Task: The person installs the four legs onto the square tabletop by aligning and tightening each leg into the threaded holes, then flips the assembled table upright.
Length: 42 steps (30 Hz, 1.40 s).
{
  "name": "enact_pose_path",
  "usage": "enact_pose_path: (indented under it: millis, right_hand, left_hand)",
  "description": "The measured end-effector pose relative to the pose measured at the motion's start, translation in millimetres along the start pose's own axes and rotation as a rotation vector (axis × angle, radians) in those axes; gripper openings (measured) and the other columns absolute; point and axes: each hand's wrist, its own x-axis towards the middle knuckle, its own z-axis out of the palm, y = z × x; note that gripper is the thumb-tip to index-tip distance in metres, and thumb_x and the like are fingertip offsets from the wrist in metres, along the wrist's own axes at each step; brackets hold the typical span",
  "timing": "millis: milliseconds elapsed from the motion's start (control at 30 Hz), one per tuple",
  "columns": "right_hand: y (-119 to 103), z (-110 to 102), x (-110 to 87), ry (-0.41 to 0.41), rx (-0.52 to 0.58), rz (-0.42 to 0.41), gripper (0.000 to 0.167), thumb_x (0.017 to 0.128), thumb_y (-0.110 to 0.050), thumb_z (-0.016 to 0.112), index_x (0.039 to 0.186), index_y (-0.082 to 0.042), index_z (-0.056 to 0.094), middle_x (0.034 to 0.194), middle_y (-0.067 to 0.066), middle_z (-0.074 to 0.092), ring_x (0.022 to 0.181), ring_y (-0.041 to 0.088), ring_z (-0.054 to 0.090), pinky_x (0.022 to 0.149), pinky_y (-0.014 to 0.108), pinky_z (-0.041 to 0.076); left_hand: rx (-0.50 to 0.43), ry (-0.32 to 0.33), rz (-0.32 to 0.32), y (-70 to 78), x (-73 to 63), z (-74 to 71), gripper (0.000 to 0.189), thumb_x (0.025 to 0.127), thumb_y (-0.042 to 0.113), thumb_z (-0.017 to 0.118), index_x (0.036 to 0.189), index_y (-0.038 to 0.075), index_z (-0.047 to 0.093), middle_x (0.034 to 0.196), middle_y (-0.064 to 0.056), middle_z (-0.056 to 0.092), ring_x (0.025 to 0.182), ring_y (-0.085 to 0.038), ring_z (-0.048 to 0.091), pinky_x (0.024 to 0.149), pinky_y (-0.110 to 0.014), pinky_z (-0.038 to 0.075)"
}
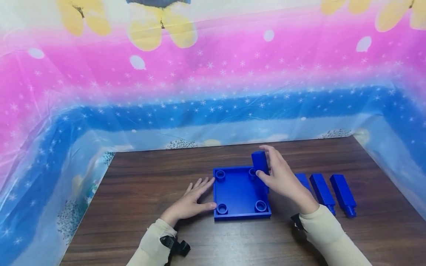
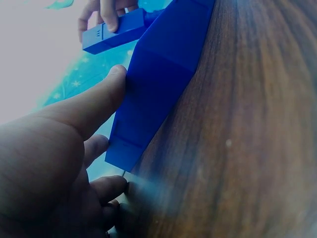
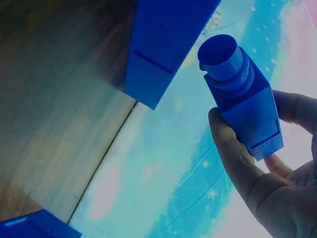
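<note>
Blue tray (image 1: 240,192): on table (image 1: 149,177) | Left hand (image 1: 189,201): fingers spread, touching tray's left edge | Right hand (image 1: 283,179): pinching blue leg (image 1: 259,160) above tray's far-right corner | Three loose legs (image 1: 322,189): right of tray | Judged step: leg fitting; next calls for aligning peg end (image 3: 229,73) with far-right socket (image 1: 252,173)

Smooth plastic tray (image 1: 239,192) and blocks (image 1: 259,161); wood-grain tabletop (image 1: 149,177), soft sheen; creased cloth backdrop (image 1: 213,81)

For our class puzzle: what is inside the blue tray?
The blue tray holds four round sockets, one per corner; the block in the right hand hides part of the far-right one.
</note>
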Motion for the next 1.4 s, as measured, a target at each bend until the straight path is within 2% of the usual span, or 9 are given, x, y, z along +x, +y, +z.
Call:
enact_pose_path:
  millis: [133,367,500,600,633,733,867,1100,1400]
  right_hand:
    - [-5,2,4.8,-0.009,0.014,-0.007,0.080,0.097,-0.003,0.073,0.164,-0.006,0.029,0.141,0.025,0.046,0.060,0.016,0.044,0.056,0.030,0.046]
    - [-11,10,16.2,-0.073,0.052,-0.048,0.082,0.098,-0.006,0.075,0.166,-0.009,0.029,0.140,0.020,0.049,0.062,0.019,0.047,0.057,0.032,0.048]
    - [-14,14,23.8,-0.078,0.071,-0.088,0.075,0.097,-0.004,0.076,0.160,-0.010,0.036,0.139,0.019,0.051,0.084,0.025,0.061,0.064,0.034,0.053]
    - [-16,16,29.8,-0.084,0.098,-0.114,0.069,0.096,-0.003,0.076,0.154,-0.009,0.040,0.136,0.019,0.053,0.105,0.030,0.065,0.073,0.041,0.058]
    - [-17,17,31.8,-0.089,0.109,-0.122,0.068,0.095,-0.002,0.077,0.153,-0.008,0.040,0.134,0.019,0.054,0.106,0.031,0.066,0.077,0.043,0.059]
    - [-19,19,37.7,-0.113,0.135,-0.137,0.066,0.095,-0.002,0.077,0.150,-0.006,0.040,0.133,0.020,0.056,0.107,0.033,0.067,0.080,0.047,0.061]
    - [-23,21,46.3,-0.140,0.148,-0.162,0.064,0.094,-0.002,0.077,0.147,-0.004,0.040,0.133,0.020,0.057,0.107,0.032,0.068,0.085,0.045,0.062]
    - [-27,21,58.3,-0.171,0.211,-0.187,0.059,0.094,0.002,0.076,0.140,-0.007,0.040,0.126,0.021,0.065,0.103,0.036,0.075,0.080,0.044,0.063]
    - [-27,34,70.9,-0.222,0.245,-0.185,0.054,0.094,0.001,0.075,0.132,-0.011,0.038,0.115,0.014,0.071,0.107,0.028,0.074,0.090,0.044,0.062]
  left_hand:
    - [0.010,0.001,-0.002,-0.9,-0.1,0.3,0.086,0.102,0.043,0.070,0.170,0.016,0.025,0.173,-0.020,0.019,0.161,-0.043,0.002,0.125,-0.066,-0.007]
    - [0.022,0.006,-0.003,1.1,0.4,1.3,0.086,0.102,0.043,0.070,0.169,0.016,0.025,0.173,-0.021,0.020,0.161,-0.043,0.002,0.125,-0.065,-0.007]
    - [0.021,0.003,-0.007,1.7,1.2,1.1,0.086,0.102,0.044,0.070,0.170,0.016,0.025,0.173,-0.020,0.020,0.161,-0.043,0.002,0.125,-0.065,-0.007]
    - [0.022,0.003,-0.015,1.9,1.7,0.7,0.086,0.102,0.045,0.070,0.170,0.017,0.025,0.173,-0.019,0.020,0.161,-0.042,0.002,0.125,-0.065,-0.007]
    - [0.022,0.005,-0.018,2.0,1.8,0.6,0.086,0.102,0.046,0.070,0.170,0.017,0.025,0.173,-0.019,0.020,0.161,-0.042,0.002,0.125,-0.065,-0.007]
    - [0.026,0.007,-0.026,2.1,1.7,0.4,0.086,0.101,0.046,0.070,0.170,0.018,0.025,0.173,-0.019,0.020,0.161,-0.042,0.002,0.126,-0.064,-0.007]
    - [0.025,0.011,-0.027,1.6,1.3,0.7,0.086,0.101,0.045,0.070,0.169,0.017,0.026,0.173,-0.019,0.021,0.161,-0.042,0.003,0.126,-0.064,-0.007]
    - [0.023,0.001,-0.029,1.8,1.5,1.7,0.086,0.102,0.046,0.069,0.170,0.018,0.025,0.173,-0.019,0.019,0.161,-0.041,0.001,0.126,-0.063,-0.007]
    - [0.022,0.005,-0.030,1.5,1.4,1.4,0.085,0.102,0.044,0.069,0.169,0.017,0.026,0.173,-0.020,0.019,0.161,-0.041,0.002,0.126,-0.063,-0.008]
